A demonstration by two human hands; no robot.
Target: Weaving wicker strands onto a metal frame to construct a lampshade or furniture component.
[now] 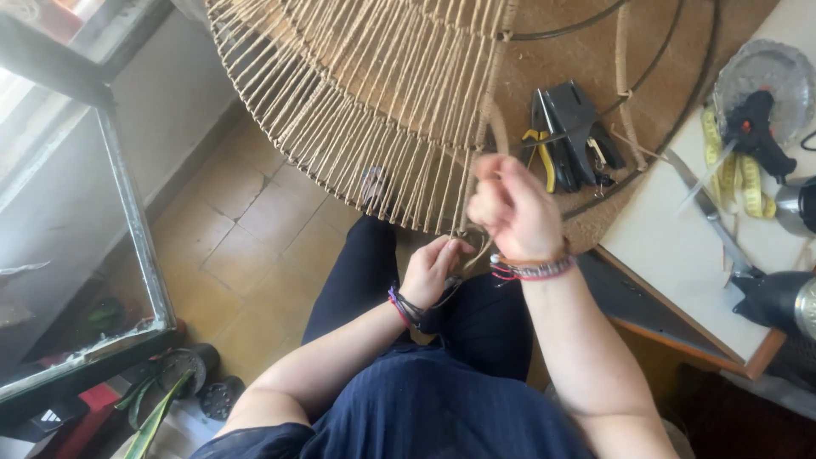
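Head view: left hand [432, 270] fingers pinch the jute cord [478, 252] at the lower rim of the woven wire frame [365, 93]. Right hand [510, 208], blurred, seems clenched on the same cord just above. Pliers [544, 153] lie beyond; a glue gun [756, 127] rests on the bench [671, 229].

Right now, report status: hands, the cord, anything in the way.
Left hand pinching jute cord at woven frame rim. Right hand raised, closed, blurred. Pliers and knife nearby, not obstructing.
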